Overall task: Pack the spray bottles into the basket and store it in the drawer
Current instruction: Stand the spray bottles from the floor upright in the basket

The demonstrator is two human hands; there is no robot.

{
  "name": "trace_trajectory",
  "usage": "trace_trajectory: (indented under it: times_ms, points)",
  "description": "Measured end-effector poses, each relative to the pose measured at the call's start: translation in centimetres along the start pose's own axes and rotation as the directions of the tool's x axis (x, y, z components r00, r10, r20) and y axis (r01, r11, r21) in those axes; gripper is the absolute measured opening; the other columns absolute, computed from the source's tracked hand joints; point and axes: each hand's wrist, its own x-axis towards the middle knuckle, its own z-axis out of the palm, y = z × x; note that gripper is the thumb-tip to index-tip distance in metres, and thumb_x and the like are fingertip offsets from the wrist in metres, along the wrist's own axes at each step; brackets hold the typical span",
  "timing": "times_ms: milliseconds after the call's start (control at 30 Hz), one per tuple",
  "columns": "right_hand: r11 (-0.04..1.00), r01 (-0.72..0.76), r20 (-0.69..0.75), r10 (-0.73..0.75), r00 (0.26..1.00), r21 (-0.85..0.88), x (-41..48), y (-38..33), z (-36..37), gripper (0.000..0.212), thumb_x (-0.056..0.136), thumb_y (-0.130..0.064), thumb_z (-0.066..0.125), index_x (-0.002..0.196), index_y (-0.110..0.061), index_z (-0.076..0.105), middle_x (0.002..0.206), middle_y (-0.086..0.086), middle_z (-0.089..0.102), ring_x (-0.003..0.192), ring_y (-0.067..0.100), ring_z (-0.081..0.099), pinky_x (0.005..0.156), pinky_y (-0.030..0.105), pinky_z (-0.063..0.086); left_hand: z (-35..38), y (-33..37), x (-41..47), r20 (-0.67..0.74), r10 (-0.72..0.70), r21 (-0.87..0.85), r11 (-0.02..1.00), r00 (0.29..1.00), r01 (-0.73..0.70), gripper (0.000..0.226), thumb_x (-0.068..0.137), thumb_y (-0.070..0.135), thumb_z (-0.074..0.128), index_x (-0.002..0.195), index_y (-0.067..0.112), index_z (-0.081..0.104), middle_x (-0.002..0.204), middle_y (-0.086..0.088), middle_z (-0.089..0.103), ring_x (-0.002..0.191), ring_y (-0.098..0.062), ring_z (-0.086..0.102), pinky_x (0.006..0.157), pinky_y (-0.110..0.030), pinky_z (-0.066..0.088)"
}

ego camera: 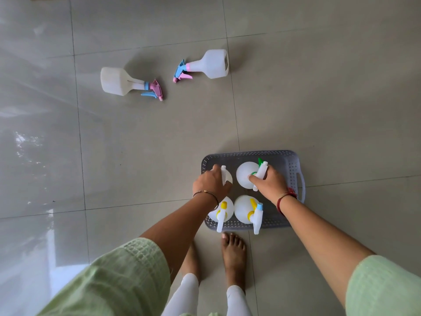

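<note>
The person is standing over the grey basket [292,166] on the tiled floor [136,156] and is in the middle of the packing step, setting two spray bottles into its far row. The left hand [210,182] is wrapping closed around the head of the far-left bottle [224,173], whose body is mostly hidden under the hand. The right hand [270,182] is clamping the white sprayer of the green-trigger bottle [245,173], fingers curled tight around it. Two yellow-trigger bottles [222,212] are already sitting upright in the near row, just beside each other. Judging by this, packing is only partly done: a pink-headed bottle [118,82] and a blue-headed bottle [211,63] are lying on their sides well apart from the basket. The next move is probably calling for both hands to let go, reach forward for those two, and find room in a nearly full basket. No drawer is showing
</note>
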Motion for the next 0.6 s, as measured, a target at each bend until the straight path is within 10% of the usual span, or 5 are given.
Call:
trace_trajectory:
  times_ms: [367, 600]
  points:
    - [0.974, -0.205, 0.317, 0.166, 0.934, 0.095, -2.1, 3.2, -4.9, 0.13, 0.036, -0.063, 0.083, 0.146, -0.03, 0.021, 0.144, 0.012, 0.039, 0.126, 0.023, 0.045, 0.098, 0.036, 0.036, -2.4, -3.7, -0.3, -0.121, -0.273, -0.275, 0.933, 0.954, 0.233, 0.064, 0.08, 0.074, 0.033, 0.106, 0.018, 0.05, 0.095, -0.012, 0.069, 0.092, -0.034, 0.065, 0.066, -0.032, 0.041]
    - [0.93, -0.365, -0.146, 0.367, 0.919, 0.042, 0.8, 11.3, -8.4, 0.078, 0.066, -0.025, 0.083, 0.132, -0.011, 0.045, 0.138, 0.018, 0.05, 0.119, 0.033, 0.053, 0.1, 0.041, 0.043, 2.4, -6.2, 1.7, 0.175, -0.372, -0.24, 0.882, 0.912, 0.406, 0.051, 0.088, 0.029, 0.057, 0.128, 0.001, 0.04, 0.13, -0.023, 0.051, 0.121, -0.038, 0.049, 0.098, -0.04, 0.041]
